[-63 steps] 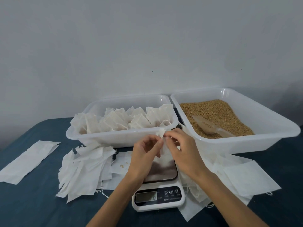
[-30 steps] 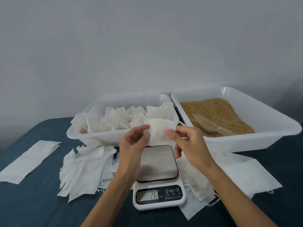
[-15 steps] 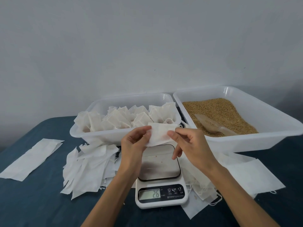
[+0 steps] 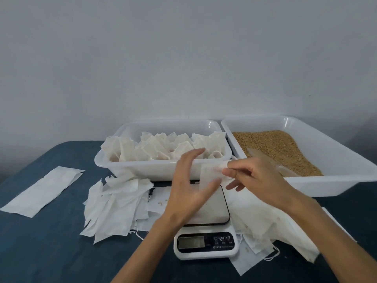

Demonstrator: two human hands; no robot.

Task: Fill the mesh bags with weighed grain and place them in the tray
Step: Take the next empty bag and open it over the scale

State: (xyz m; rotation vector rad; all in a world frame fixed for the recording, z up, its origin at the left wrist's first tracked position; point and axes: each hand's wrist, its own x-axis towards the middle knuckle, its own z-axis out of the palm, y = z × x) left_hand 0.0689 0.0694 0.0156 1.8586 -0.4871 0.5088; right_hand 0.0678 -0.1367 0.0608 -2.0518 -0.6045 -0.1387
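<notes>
My right hand (image 4: 258,180) pinches the top corner of a small white mesh bag (image 4: 209,176), which hangs above the scale (image 4: 206,245). My left hand (image 4: 188,188) is spread beside the bag with straight fingers, its thumb at the bag's lower edge; motion blur hides the exact contact. Behind the hands, the white tray (image 4: 142,167) holds several filled bags. The right tray (image 4: 330,184) holds brown grain (image 4: 275,148) with a clear scoop (image 4: 265,160) lying in it.
Empty mesh bags lie in a pile (image 4: 118,205) left of the scale and in another pile (image 4: 265,225) under my right forearm. A flat white sheet (image 4: 40,188) lies at the far left on the blue table (image 4: 40,252). A grey wall stands behind.
My left hand let go of the bag and spread open. The bag, held flat between both hands before, now hangs from my right fingers. The scale display, which read 26, looks blank.
</notes>
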